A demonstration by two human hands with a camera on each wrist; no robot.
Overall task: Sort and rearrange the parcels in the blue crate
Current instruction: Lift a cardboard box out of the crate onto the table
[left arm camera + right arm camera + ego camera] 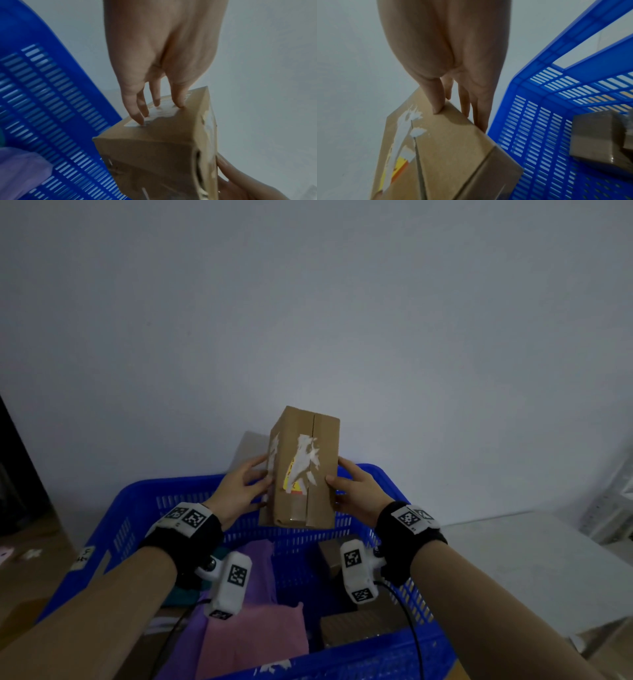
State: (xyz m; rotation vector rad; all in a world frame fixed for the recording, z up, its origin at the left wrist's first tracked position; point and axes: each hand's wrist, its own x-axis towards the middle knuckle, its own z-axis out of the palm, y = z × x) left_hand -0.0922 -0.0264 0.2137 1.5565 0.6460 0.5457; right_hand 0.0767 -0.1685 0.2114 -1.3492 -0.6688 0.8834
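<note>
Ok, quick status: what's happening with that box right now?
Left hand, right hand grip cardboard box upright above blue crate. Pink parcel below, path looks free.

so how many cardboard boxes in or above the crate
3. One box held by left hand and right hand over the crate's far rim; two inside along its right wall. Bags may hide more.
</note>
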